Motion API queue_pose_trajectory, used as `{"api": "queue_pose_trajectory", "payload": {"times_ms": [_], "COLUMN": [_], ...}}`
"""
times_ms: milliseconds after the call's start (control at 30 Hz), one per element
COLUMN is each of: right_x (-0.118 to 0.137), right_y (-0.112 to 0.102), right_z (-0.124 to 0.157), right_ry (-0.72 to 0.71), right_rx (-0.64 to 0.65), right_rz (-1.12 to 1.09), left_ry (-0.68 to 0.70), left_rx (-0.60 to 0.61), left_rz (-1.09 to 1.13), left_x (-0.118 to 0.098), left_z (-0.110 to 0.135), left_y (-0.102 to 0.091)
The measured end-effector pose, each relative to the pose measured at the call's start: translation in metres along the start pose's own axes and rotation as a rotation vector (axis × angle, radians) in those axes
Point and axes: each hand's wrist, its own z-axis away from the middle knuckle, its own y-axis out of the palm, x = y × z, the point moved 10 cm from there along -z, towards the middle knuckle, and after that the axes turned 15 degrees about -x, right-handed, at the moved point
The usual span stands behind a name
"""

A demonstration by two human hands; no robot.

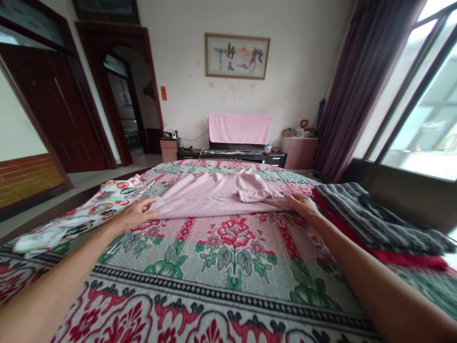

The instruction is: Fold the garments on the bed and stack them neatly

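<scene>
A pale pink shirt (210, 193) lies spread sideways on the flowered bed cover (235, 267), its near edge folded over and a sleeve showing toward the right. At the left end of that edge, my left hand (139, 213) pinches the cloth between thumb and fingers. The opposite end is gripped by my right hand (303, 206), with the fingers closed on the fabric. Both arms reach forward, and the near edge runs nearly straight between the hands.
White clothing with a colourful print (107, 202) lies at left. On the right sit a folded grey striped garment (360, 214) and red cloth (410, 259) under it. Beyond the bed are a low black cabinet (235, 156) and a pink cloth (240, 127) draped above it.
</scene>
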Motion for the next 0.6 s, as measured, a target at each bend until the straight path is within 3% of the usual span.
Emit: {"api": "queue_pose_trajectory", "payload": {"times_ms": [100, 167, 267, 400, 600], "right_x": [0.002, 0.002, 0.007, 0.018, 0.024], "right_y": [0.011, 0.018, 0.025, 0.015, -0.014], "right_z": [0.006, 0.006, 0.005, 0.006, 0.032], "right_ry": [-0.034, -0.019, -0.005, -0.02, -0.017], "right_rx": [0.066, 0.063, 0.053, 0.057, 0.24], "right_rz": [0.054, 0.127, 0.147, 0.098, 0.055], "left_ry": [0.222, 0.268, 0.272, 0.236, 0.218], "left_rx": [0.122, 0.095, -0.042, -0.166, -0.135], "left_rz": [-0.143, -0.197, -0.244, -0.239, -0.167], "left_x": [-0.015, -0.017, -0.021, -0.033, -0.039], "left_z": [0.01, 0.01, 0.006, 0.002, 0.01], "left_y": [0.015, 0.02, 0.019, 0.004, -0.03]}}
